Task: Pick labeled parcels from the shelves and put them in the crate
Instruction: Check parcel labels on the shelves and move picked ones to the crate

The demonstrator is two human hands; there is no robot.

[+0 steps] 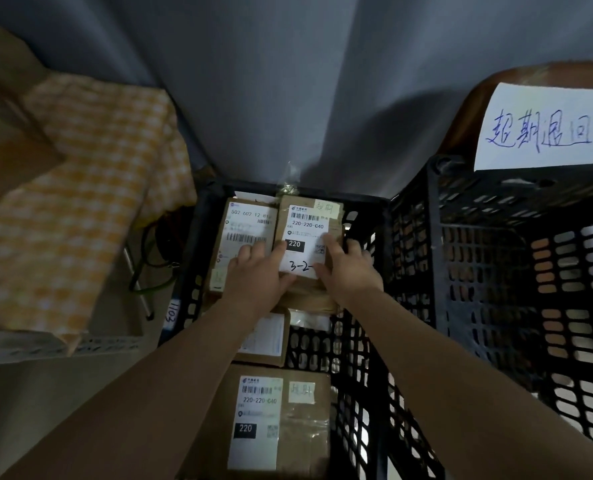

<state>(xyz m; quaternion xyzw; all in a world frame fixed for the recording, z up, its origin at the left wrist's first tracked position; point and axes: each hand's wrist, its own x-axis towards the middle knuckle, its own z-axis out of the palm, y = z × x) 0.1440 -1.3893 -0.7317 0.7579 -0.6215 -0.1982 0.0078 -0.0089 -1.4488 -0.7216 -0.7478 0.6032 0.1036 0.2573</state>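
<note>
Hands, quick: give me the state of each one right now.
Left hand: on the left edge of the parcel marked 3-2; grip cannot be told.
Right hand: closed on that parcel's right edge.
</note>
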